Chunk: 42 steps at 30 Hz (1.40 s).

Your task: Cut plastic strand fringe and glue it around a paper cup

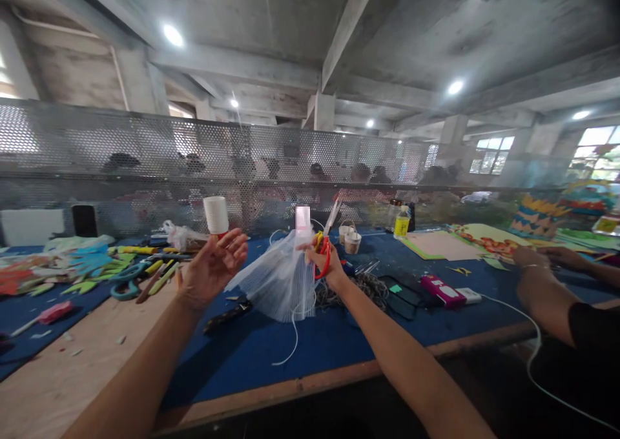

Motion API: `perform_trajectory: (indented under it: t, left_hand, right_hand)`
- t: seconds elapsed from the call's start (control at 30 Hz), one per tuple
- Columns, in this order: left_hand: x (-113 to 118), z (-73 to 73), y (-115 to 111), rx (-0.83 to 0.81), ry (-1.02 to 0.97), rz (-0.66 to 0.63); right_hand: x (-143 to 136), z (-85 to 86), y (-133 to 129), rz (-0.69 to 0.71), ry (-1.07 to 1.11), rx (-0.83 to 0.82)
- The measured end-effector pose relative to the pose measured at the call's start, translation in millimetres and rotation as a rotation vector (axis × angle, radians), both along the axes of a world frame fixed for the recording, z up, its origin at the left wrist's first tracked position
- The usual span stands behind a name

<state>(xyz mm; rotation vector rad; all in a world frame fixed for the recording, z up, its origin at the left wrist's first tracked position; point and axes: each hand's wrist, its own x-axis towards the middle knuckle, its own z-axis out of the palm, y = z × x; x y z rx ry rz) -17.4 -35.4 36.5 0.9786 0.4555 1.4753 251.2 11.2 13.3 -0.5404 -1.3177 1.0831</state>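
Note:
My left hand [213, 268] is raised over the table, palm turned inward, its fingers apart and loosely curved with nothing in them. Just behind it stands a stack of white paper cups [216, 214], with something red at its base. My right hand [327, 263] is closed around a pair of scissors [323, 258] with red and yellow handles, blades pointing up. Its fingertips touch the narrow top of a translucent white pleated sheet [285, 277] that fans out downward. Whether they also grip the sheet, I cannot tell. A black-handled tool [227, 316] lies beside the fan.
Tangled grey cord [371, 287] lies right of the fan, near a magenta box [442, 292]. Small cups [353, 242] and a yellow-labelled bottle [402, 223] stand behind. Left are blue-handled scissors [126, 284] and coloured scraps. At right, another person's arms [542, 290] reach over the table.

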Motion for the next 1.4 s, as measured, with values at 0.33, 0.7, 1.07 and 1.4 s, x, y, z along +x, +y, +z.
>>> perform_trajectory:
  t: [0.33, 0.7, 1.07, 1.4]
  left_hand:
    - [58.3, -17.1, -2.7, 0.104, 0.598, 0.212]
    - [66.4, -24.8, -10.1, 0.042, 0.444, -0.258]
    - [44.8, -24.3, 4.2, -0.149, 0.362, 0.224]
    - [42.9, -19.9, 0.0, -0.072, 0.373, 0.182]
  right_hand:
    - [-3.8, 12.2, -31.7, 0.403, -0.006, -0.037]
    - [-3.6, 9.6, -39.2, 0.427, -0.063, -0.129]
    - [-5.4, 0.3, -14.8, 0.207, 0.052, -0.076]
    - [-0.8, -11.5, 7.1, -0.062, 0.000, -0.074]
